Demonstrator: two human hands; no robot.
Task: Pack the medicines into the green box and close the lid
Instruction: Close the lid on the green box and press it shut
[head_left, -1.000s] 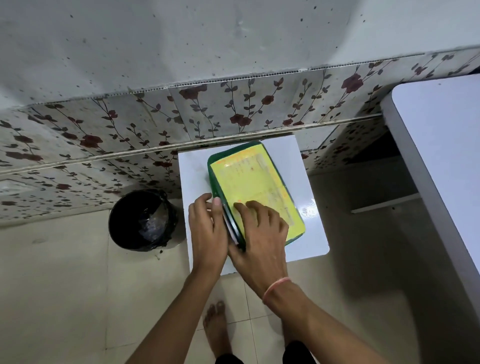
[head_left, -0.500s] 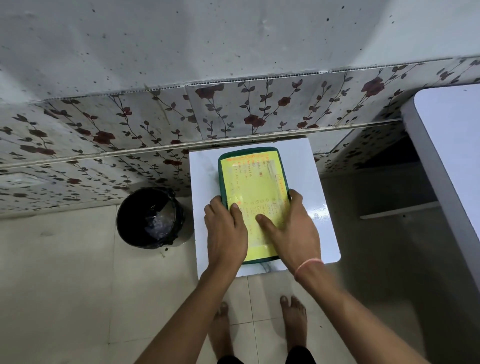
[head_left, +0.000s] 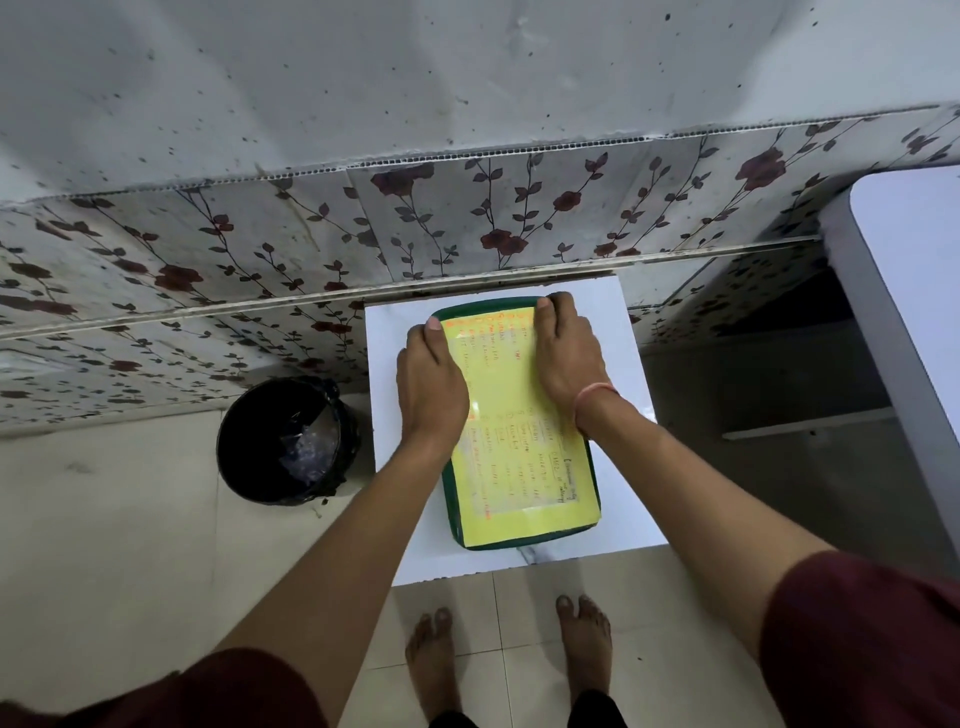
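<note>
The green box (head_left: 519, 467) lies flat on a small white table (head_left: 628, 488), its lid down and covered by a yellow sheet with handwriting. My left hand (head_left: 431, 384) rests on the box's far left edge, fingers curled over the side. At the far right corner my right hand (head_left: 569, 358) presses on the lid, thumb on the yellow sheet and fingers over the rim. No medicines are visible; the inside of the box is hidden.
A black bin (head_left: 285, 441) lined with a plastic bag stands on the floor left of the table. A floral-tiled wall (head_left: 467, 228) runs behind it. A larger white table (head_left: 914, 291) stands at right. My bare feet (head_left: 509, 654) are below.
Both hands have slid from the near end of the lid to its far end. The box has turned from a slant to nearly straight on the table.
</note>
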